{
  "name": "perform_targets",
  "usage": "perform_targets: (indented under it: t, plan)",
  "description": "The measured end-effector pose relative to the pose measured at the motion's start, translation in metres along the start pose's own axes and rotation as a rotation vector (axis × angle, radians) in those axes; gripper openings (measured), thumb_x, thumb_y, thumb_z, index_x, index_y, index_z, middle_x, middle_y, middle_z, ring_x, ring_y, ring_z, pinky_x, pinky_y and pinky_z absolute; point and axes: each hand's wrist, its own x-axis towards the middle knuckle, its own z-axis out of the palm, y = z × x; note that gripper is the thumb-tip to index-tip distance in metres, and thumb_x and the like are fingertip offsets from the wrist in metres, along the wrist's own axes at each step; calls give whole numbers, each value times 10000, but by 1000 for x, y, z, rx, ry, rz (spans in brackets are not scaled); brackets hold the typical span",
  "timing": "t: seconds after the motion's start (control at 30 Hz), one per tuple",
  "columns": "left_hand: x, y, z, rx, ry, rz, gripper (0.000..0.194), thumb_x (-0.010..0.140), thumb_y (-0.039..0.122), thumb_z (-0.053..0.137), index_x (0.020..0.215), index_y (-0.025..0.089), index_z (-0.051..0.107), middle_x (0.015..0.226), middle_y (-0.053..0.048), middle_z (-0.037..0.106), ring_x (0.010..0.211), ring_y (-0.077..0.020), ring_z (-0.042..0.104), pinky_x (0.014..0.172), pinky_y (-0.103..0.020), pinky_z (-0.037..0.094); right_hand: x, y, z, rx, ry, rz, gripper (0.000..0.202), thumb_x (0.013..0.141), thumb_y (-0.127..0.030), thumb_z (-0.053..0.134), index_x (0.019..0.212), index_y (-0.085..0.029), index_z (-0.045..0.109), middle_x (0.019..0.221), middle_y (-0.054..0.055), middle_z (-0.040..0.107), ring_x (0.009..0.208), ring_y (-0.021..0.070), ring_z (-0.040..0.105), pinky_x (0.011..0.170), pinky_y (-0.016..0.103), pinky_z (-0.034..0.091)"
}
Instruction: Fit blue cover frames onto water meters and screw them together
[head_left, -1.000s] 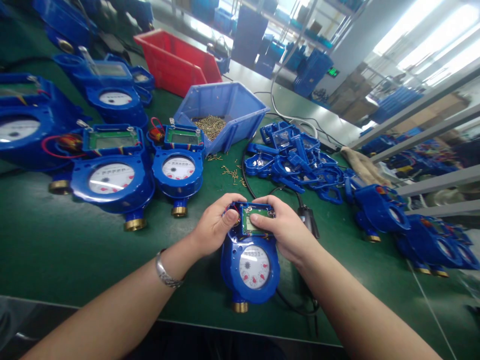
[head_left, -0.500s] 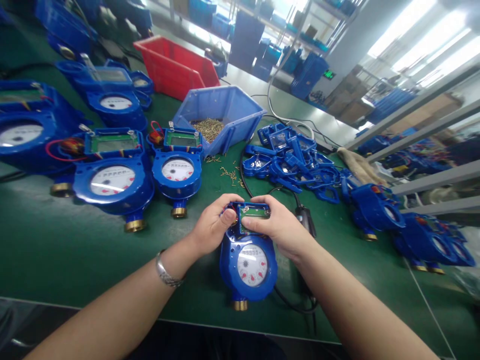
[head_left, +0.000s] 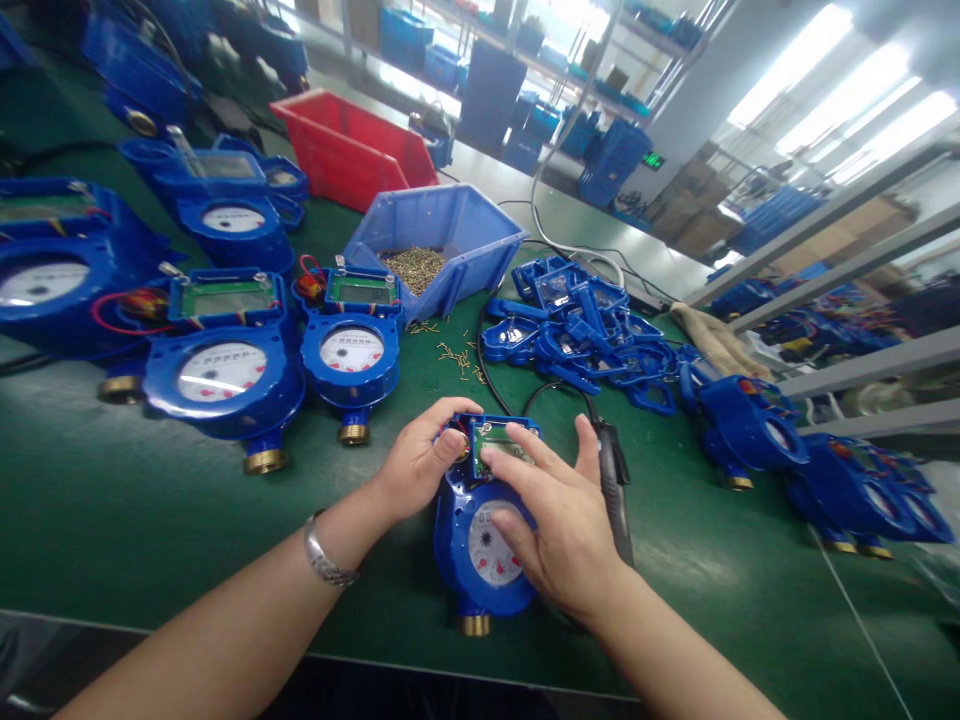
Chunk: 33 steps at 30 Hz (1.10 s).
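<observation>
A blue water meter [head_left: 450, 545] with a white round dial lies on the green table in front of me, its brass end toward me. At its top an open compartment shows a green circuit board [head_left: 489, 436]. My left hand [head_left: 421, 455] grips the compartment's left side, the thumb by the wires. My right hand [head_left: 562, 515] is spread over the meter, fingertips on the board and the thumb over the dial. A dark power tool [head_left: 615, 490] with a cable lies just right of the meter, partly behind my right hand.
Several similar meters [head_left: 351, 352] stand at the left, more at the right [head_left: 757, 425]. A blue bin [head_left: 480, 250] holds small brass screws [head_left: 414, 268], with some loose on the table. Behind it sits a red bin [head_left: 352, 150]. Blue plastic covers [head_left: 577, 320] are piled right of the blue bin.
My right hand has let go of the compartment's right side and moved down over the board and dial, its fingers now spread. My left hand keeps its hold.
</observation>
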Motion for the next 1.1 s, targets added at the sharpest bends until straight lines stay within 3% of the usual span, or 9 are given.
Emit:
perform_targets:
  t: [0.13, 0.27, 0.37, 0.43, 0.53, 0.63, 0.8, 0.97, 1.1]
  plan:
    - [0, -1, 0, -15, -17, -17, 667, 765, 734, 355, 1030, 151, 541, 936, -89, 630, 842, -239, 584, 752, -329, 449, -1, -1, -6, 206, 10, -28, 231, 849, -303, 504, 1051, -256, 604, 1064, 17, 701, 1185, 271, 531, 1127, 499, -63]
    - [0, -1, 0, -61, -31, -47, 690, 751, 744, 368, 1043, 143, 538, 970, -108, 626, 879, -261, 594, 776, -351, 465, -5, 5, -23, 402, 505, 219, 225, 898, -153, 382, 889, -274, 571, 616, -32, 649, 920, 190, 663, 1101, 473, 222]
    - [0, -2, -1, -81, -36, -51, 698, 738, 746, 394, 1056, 145, 551, 980, -113, 633, 895, -273, 602, 784, -358, 477, -5, 35, -34, 265, 796, 456, 111, 865, -176, 448, 900, -246, 526, 755, 10, 632, 872, 194, 650, 954, 424, 411]
    - [0, -5, -2, -116, -52, -59, 702, 738, 742, 401, 1079, 149, 559, 1000, -117, 644, 907, -279, 610, 785, -358, 487, -4, 65, -39, 48, 760, 564, 149, 846, -219, 410, 733, -220, 507, 921, 68, 636, 956, 220, 610, 940, 436, 402]
    - [0, -11, -3, -202, -63, -58, 691, 771, 713, 384, 1129, 150, 566, 1097, -134, 638, 1000, -297, 598, 849, -372, 484, 1, 109, -43, -155, 519, 681, 287, 842, -296, 375, 599, -207, 499, 781, 48, 651, 849, 236, 603, 1033, 558, 215]
    - [-1, -16, -3, -256, -38, -45, 659, 808, 677, 360, 1140, 153, 581, 1168, -137, 620, 1066, -303, 578, 910, -385, 464, 14, 137, -42, -194, 420, 716, 290, 854, -360, 412, 682, -195, 576, 710, 53, 636, 755, 231, 590, 965, 506, 325]
    - [-1, -16, -4, -217, -48, -77, 666, 798, 682, 375, 1136, 147, 581, 1125, -149, 644, 1031, -312, 598, 871, -390, 490, 53, 155, -24, -266, 325, 717, 305, 772, -194, 533, 1070, -172, 595, 1075, 139, 564, 873, 256, 596, 752, 362, 444]
    - [-2, -15, -6, -202, -54, -61, 660, 812, 672, 352, 1124, 136, 578, 1080, -151, 653, 1001, -308, 611, 866, -395, 491, 83, 169, -7, -244, 308, 721, 252, 795, -111, 462, 974, -110, 639, 1098, 213, 524, 979, 337, 567, 778, 424, 425]
    - [-2, -15, -6, -200, -39, -63, 663, 814, 673, 346, 1126, 140, 586, 1116, -148, 645, 1011, -309, 609, 871, -394, 490, 84, 172, -17, -130, 399, 723, 243, 809, -122, 443, 957, -98, 634, 1174, 231, 502, 1054, 358, 523, 846, 465, 394]
